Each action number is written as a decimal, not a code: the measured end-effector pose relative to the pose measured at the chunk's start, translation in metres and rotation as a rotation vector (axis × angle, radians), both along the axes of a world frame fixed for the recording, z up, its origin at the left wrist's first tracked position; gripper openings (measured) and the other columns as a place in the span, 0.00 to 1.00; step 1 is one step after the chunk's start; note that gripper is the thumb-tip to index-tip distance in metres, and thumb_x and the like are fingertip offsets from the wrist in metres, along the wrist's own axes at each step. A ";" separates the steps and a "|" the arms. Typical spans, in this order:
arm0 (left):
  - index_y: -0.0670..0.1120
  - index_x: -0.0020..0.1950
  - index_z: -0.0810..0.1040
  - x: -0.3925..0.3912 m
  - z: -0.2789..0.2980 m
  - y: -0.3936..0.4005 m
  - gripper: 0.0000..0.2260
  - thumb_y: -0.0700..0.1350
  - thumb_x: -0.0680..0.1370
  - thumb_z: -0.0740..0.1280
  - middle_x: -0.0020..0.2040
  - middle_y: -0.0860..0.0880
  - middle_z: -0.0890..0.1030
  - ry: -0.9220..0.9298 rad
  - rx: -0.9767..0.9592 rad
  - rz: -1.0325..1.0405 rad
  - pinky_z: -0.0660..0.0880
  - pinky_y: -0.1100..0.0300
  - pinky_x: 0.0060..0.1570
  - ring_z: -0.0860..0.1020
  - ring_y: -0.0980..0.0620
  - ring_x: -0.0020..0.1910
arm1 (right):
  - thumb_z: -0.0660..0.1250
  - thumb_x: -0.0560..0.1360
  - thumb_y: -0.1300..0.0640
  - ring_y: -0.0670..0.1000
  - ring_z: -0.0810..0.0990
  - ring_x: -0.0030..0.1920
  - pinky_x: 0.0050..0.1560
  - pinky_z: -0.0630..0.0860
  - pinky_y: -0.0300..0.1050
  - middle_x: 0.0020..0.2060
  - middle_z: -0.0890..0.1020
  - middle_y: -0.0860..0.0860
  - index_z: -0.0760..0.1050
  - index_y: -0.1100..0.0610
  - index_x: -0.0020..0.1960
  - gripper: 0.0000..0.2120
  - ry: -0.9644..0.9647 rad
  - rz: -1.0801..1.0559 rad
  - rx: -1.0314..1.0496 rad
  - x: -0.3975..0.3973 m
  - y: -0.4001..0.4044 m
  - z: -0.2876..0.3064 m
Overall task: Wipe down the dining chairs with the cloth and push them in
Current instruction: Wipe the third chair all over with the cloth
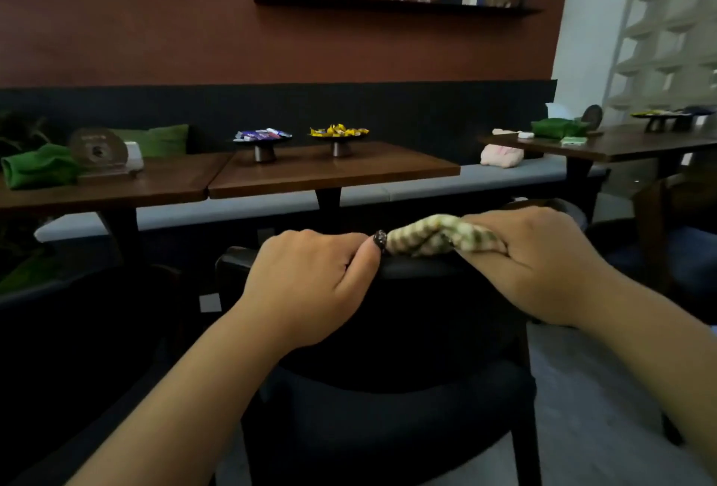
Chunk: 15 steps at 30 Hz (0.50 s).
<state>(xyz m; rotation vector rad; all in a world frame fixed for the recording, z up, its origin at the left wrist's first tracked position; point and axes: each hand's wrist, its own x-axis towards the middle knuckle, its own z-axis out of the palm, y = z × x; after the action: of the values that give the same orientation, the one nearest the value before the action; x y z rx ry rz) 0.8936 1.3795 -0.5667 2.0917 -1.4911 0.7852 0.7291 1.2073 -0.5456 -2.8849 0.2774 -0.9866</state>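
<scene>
A dark dining chair [388, 408] stands right in front of me, its curved back rail across the middle of the view. My left hand [310, 283] grips the top of that rail, fingers curled over it. My right hand [535, 264] holds a bunched cream and green striped cloth [426, 239] against the rail, just right of my left thumb. The chair faces a brown wooden table [329, 171] and stands back from it.
Two small stands of wrapped sweets [339, 132] sit on the table. A green cloth [38, 167] and a round sign lie on the table to the left. A grey bench [426, 182] runs along the wall. Another table [620, 144] and chair stand at right.
</scene>
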 end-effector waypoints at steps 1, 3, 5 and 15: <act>0.52 0.33 0.69 0.000 0.000 0.000 0.24 0.61 0.76 0.41 0.24 0.52 0.69 -0.002 0.002 -0.006 0.59 0.55 0.27 0.69 0.53 0.24 | 0.50 0.72 0.38 0.44 0.78 0.37 0.37 0.75 0.52 0.35 0.81 0.42 0.80 0.47 0.46 0.22 0.012 -0.013 0.007 0.001 0.001 0.000; 0.51 0.29 0.62 0.000 0.001 0.002 0.22 0.58 0.79 0.45 0.22 0.52 0.67 0.001 0.010 -0.029 0.59 0.58 0.24 0.67 0.53 0.21 | 0.50 0.72 0.37 0.44 0.77 0.34 0.35 0.74 0.51 0.32 0.79 0.42 0.79 0.47 0.42 0.22 0.051 -0.035 0.050 0.001 0.000 0.003; 0.52 0.29 0.62 0.000 0.003 0.002 0.20 0.56 0.80 0.49 0.22 0.54 0.67 0.035 0.041 -0.072 0.58 0.61 0.22 0.67 0.55 0.21 | 0.49 0.73 0.36 0.43 0.78 0.35 0.37 0.75 0.51 0.33 0.80 0.42 0.78 0.46 0.43 0.22 0.142 -0.065 0.134 0.003 0.002 0.011; 0.68 0.67 0.70 0.010 0.042 0.002 0.24 0.69 0.73 0.49 0.53 0.69 0.79 0.533 0.413 -0.062 0.69 0.74 0.43 0.75 0.70 0.50 | 0.64 0.77 0.50 0.45 0.83 0.49 0.55 0.77 0.48 0.47 0.85 0.45 0.79 0.51 0.53 0.09 0.128 -0.060 1.286 0.037 -0.006 0.072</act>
<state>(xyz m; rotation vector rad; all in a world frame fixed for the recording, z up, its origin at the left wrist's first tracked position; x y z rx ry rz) 0.9035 1.3811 -0.5246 2.2785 -1.4795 -0.1278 0.7660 1.2011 -0.4739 -1.7376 0.6863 -0.3445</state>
